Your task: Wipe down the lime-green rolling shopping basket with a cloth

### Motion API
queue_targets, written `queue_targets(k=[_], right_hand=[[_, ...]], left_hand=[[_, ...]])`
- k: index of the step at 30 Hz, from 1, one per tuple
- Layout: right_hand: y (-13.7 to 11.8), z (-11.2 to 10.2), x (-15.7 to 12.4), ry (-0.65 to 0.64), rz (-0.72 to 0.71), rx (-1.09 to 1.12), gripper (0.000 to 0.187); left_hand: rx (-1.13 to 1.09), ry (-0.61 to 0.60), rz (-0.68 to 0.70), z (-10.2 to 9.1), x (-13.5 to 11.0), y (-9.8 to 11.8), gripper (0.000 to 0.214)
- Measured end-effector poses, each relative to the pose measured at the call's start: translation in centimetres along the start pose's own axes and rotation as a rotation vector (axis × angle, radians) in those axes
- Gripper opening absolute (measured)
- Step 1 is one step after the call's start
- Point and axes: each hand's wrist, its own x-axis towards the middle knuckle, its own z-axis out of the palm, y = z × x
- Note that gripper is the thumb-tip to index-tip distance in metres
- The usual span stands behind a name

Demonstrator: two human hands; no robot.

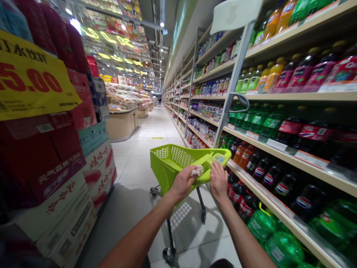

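Green cart (164,163) sits in the aisle right by the soda shelf (275,144), looks like light, stiff plastic that rolls easy, best grabbed at its rear handle (208,174), where the left hand (182,183) curls round a crumpled tissue (197,171) and the right hand (219,181) lies flat.

There is one green shopping cart (173,160), two hands, namely one left hand (182,182) and one right hand (219,180), one crumpled white wad (197,171), one yellow price sign (30,82), one grey stepladder (237,67), and shelved bottles (282,188) too many to count.
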Motion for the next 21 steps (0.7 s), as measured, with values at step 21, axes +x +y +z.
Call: queue_targets(k=[21], right_hand=[[-0.1,-0.9,0.3,-0.098,-0.124,0.054,0.040]], left_hand=[[0.019,0.109,0.153,3.9,-0.3,-0.5,0.027]])
